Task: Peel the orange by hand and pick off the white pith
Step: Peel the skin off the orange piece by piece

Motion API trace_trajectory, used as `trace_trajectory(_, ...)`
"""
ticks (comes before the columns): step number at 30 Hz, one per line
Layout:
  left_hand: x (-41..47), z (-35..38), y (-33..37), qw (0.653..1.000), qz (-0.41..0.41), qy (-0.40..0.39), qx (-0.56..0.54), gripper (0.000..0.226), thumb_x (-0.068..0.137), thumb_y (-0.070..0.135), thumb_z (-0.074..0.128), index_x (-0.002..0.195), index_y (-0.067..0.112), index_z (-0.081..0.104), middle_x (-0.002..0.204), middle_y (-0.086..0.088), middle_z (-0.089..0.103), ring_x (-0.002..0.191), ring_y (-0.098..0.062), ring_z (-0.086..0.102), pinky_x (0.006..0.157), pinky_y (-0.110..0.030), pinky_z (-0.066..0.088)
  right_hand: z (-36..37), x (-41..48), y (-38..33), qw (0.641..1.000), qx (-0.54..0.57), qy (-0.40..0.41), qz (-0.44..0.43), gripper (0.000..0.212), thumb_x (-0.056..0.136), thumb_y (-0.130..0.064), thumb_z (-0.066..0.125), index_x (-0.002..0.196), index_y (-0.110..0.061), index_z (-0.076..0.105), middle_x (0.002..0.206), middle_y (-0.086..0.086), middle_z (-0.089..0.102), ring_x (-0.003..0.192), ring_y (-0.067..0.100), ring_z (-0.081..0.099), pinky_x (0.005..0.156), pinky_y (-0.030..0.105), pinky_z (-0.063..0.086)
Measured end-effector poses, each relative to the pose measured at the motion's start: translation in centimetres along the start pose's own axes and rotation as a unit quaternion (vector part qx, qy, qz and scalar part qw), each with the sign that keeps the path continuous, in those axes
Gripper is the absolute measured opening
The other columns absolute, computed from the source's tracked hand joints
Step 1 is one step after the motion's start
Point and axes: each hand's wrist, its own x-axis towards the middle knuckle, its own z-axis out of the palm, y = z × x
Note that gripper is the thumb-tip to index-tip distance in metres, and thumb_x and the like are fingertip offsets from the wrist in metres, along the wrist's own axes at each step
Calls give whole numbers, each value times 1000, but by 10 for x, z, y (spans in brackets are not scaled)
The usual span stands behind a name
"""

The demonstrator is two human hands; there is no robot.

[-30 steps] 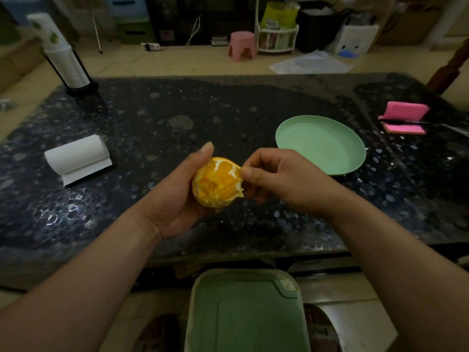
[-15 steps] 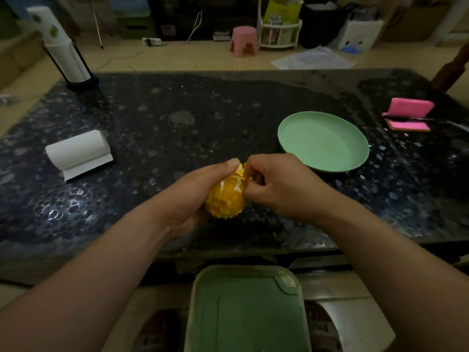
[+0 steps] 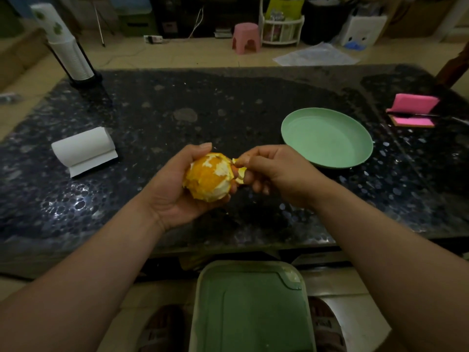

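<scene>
The left hand (image 3: 175, 196) cups the orange (image 3: 209, 177) from below and behind, thumb curled over the top, fingers wrapped round the far side. The fruit is held in the air above the near edge of the bench (image 3: 228, 110), approx. centre of view. The orange is round and mostly stripped of rind: bright, pebbly flesh w/ ragged, matte white pith patches, esp. on its right and lower side.

The right hand (image 3: 276, 174) sits just beside it, fingers curled, thumb and forefinger pinching a thin pale pith strip (image 3: 237, 161) that meets the fruit's upper right edge. Whether the strip is attached or torn free can't be told.

The bench top is dark, glossy, speckled stone w/ pebble-like flecks catching the light. On it:
- a shallow round plate (image 3: 327, 138), mint green and smooth, right of the hands
- a white paper roll (image 3: 83, 147) to the left, a cylinder w/ a loose flat tail
- a pink block-shaped pad (image 3: 413, 107) at far right
- a tilted stack of ribbed white cups (image 3: 68, 52) on a black stand at the far left corner

Below the bench edge sits a green lid (image 3: 251, 308) — rectangular, rounded corners, matte.
</scene>
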Motion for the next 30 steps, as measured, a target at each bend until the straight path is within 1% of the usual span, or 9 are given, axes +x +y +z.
trace_trajectory(2,2,1,0,999,6,30,-35,46,89,43,64,120,9,66,109,-18,71,85,-30,70,72,-37,60,0,9,10,992,-120,44,-4,22,108,-25,60,98,-15,77,79,4,76,59,12,65,54,25,49)
trace_trajectory(5,7,0,-1,995,13,79,-62,46,92,41,66,128,13,62,116,-20,70,87,-32,72,75,-39,61,8,15,20,947,-303,101,-35,11,103,-28,67,108,-29,76,89,-5,74,71,9,70,68,31,57)
trace_trajectory(7,7,-1,-1,993,15,95,-73,44,95,41,66,129,13,62,117,-21,70,88,-33,72,74,-39,63,13,16,19,943,-305,120,-48,3,98,-30,73,101,-31,71,92,-7,71,76,12,71,69,36,60)
trace_trajectory(12,10,-3,0,991,28,109,-75,38,96,39,66,123,13,66,116,-19,72,93,-33,73,82,-42,61,13,10,6,942,-314,105,-46,20,103,-48,64,98,-31,74,94,-6,70,77,12,70,79,45,64)
trace_trajectory(15,10,0,1,990,35,111,-74,30,96,38,66,115,14,67,112,-16,72,93,-29,73,88,-44,60,16,-5,-8,975,-210,52,-49,29,100,-55,64,98,-28,74,90,-2,74,77,14,74,69,43,66)
trace_trajectory(19,9,5,0,993,43,99,-55,30,96,36,65,115,13,66,102,-13,72,87,-24,73,83,-41,61,17,-16,-15,983,-176,-9,-43,24,101,-49,66,106,-26,71,96,-3,76,84,12,75,69,39,67)
trace_trajectory(23,8,5,0,995,52,80,-35,44,84,37,69,119,12,65,102,-12,72,88,-24,73,77,-39,63,13,-19,-18,986,-157,-33,-50,15,106,-36,63,107,-23,70,96,-3,77,85,12,75,68,38,66)
trace_trajectory(27,8,7,-4,994,66,82,31,27,94,35,66,107,12,70,98,-12,71,83,-21,70,76,-36,59,14,-21,-21,950,-303,-14,-71,13,104,-38,61,94,-31,66,82,-4,71,70,12,69,60,35,59)
trace_trajectory(30,10,9,-8,988,80,80,105,44,87,40,69,120,11,66,105,-17,62,85,-21,63,74,-35,53,17,-22,-20,906,-412,-1,-98,25,99,-41,58,78,-29,55,71,-6,61,62,11,56,57,35,43)
